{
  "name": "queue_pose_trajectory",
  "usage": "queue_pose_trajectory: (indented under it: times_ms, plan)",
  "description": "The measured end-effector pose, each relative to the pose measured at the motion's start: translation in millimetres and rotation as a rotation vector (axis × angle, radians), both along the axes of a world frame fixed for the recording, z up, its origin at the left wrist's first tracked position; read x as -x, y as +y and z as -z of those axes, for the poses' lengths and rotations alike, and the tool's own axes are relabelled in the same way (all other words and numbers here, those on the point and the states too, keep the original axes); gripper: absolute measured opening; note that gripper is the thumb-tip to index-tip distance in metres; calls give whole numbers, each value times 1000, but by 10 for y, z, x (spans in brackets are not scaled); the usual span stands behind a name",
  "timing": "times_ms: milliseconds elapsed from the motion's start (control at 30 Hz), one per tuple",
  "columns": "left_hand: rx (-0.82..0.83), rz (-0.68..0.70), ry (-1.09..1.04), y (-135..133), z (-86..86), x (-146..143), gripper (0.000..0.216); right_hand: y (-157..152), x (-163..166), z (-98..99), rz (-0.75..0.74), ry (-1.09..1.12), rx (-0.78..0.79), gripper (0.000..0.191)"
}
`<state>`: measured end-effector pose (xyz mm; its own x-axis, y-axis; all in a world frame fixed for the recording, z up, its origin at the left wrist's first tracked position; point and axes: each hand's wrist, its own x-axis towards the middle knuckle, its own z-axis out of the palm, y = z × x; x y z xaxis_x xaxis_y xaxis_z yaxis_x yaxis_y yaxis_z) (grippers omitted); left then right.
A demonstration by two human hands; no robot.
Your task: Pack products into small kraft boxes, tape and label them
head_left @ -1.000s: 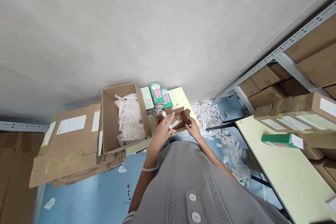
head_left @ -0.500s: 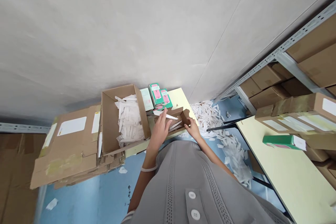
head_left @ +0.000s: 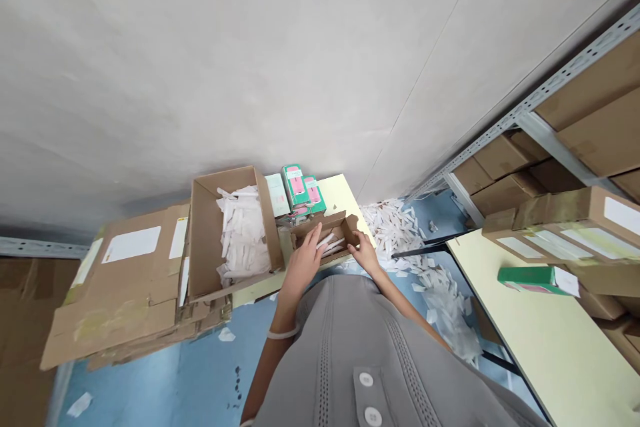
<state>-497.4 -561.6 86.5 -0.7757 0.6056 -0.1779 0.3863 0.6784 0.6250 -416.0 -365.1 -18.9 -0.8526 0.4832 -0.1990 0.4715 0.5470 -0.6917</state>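
A small open cardboard box sits on a pale yellow table in front of me, with several thin white sticks lying in it. My left hand reaches into the box, fingers stretched over the sticks and touching them. My right hand grips the box's right wall. A larger open carton full of white paper wrappers stands to the left. Green and pink packets stand behind the small box.
Flattened cartons are stacked at the left. White paper scraps litter the blue floor. A second yellow table at the right carries a green packet and long boxes. Metal shelving holds brown cartons.
My left hand, which held a white stick above the small box, has lowered into the box onto the sticks. The right hand stays on the box's side. The camera tilted slightly.
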Motion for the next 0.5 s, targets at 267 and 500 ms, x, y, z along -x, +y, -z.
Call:
queue_pose_trajectory:
  times_ms: [267,500]
  plan:
    - [72,-281,112,-148,298,-47,54,-43,-69,48,-4,51,-8,48]
    - [132,-386,-117,-223,511,-149,51,-132,-208,98,50,120,-12,51]
